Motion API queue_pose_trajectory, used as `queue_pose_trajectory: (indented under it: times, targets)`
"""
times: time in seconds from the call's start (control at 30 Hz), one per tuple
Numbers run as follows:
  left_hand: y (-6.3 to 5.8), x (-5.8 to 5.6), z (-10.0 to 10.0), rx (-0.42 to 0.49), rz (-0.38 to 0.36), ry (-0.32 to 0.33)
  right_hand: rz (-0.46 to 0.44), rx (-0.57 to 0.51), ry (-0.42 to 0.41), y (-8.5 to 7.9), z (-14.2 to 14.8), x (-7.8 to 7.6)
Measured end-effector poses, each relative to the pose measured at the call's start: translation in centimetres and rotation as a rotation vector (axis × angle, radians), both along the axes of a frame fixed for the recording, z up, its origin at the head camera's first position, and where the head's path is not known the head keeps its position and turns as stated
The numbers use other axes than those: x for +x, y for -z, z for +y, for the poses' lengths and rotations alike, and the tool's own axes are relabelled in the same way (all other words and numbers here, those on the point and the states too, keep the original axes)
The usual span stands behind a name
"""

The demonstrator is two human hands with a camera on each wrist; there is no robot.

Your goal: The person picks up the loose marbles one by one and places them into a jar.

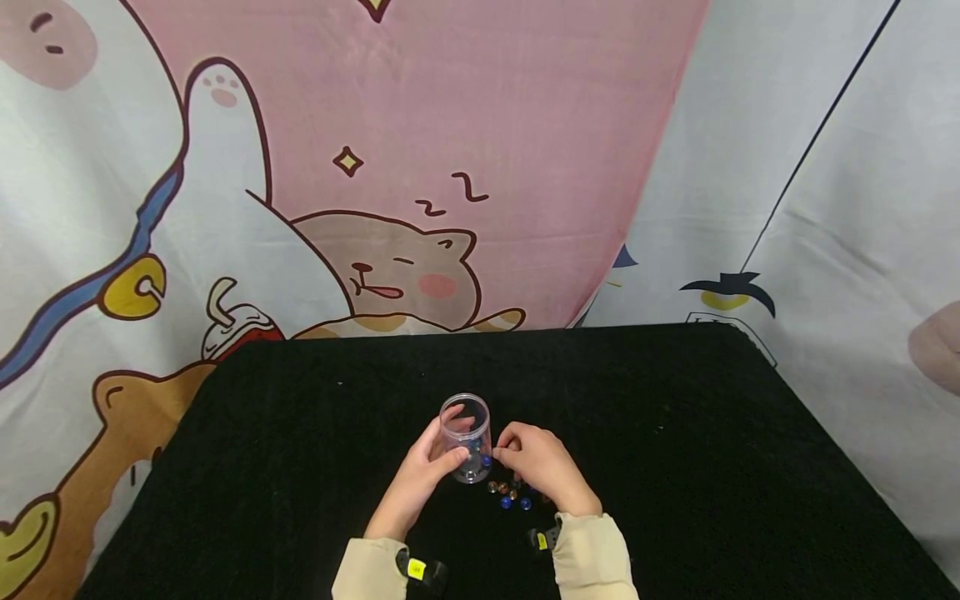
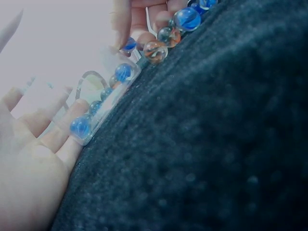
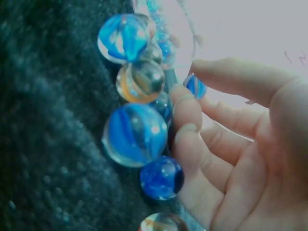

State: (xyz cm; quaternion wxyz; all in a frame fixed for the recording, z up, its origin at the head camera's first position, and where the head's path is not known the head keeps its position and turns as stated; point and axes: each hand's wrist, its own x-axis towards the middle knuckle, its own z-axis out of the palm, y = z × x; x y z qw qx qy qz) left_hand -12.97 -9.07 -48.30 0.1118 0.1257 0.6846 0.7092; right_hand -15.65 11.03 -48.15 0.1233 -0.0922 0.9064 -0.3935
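A clear plastic jar (image 1: pixel 468 442) with an open top stands upright on the black cloth, and several marbles lie on its bottom. My left hand (image 1: pixel 422 468) grips it from the left side, thumb in front and fingers behind. Close to the jar's right wall, my right hand (image 1: pixel 550 469) pinches a blue swirled marble (image 3: pixel 195 86) between thumb and forefinger. In the left wrist view that pinched marble (image 2: pixel 129 44) is just outside the jar. Loose marbles, blue (image 3: pixel 135 134) and orange-and-clear (image 2: pixel 156 51), lie on the cloth under and beside the right hand, which hides some of them.
A black cloth (image 1: pixel 300 467) covers the table. Behind its far edge hangs a cartoon-print curtain (image 1: pixel 525 125). Both wrists carry dark strapped devices, the left one (image 1: pixel 422 571) near the table's front.
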Motion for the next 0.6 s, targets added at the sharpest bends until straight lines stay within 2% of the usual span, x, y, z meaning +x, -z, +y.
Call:
queue_pose_trajectory:
  times: [0.4, 0.6]
  targets:
    - [0.34, -0.10, 0.01, 0.013, 0.014, 0.000, 0.008, -0.014, 0.008, -0.06, -0.08, -0.04]
    - [0.41, -0.14, -0.03, 0.013, 0.012, -0.001, 0.065, -0.022, 0.012, -0.13, -0.11, -0.04]
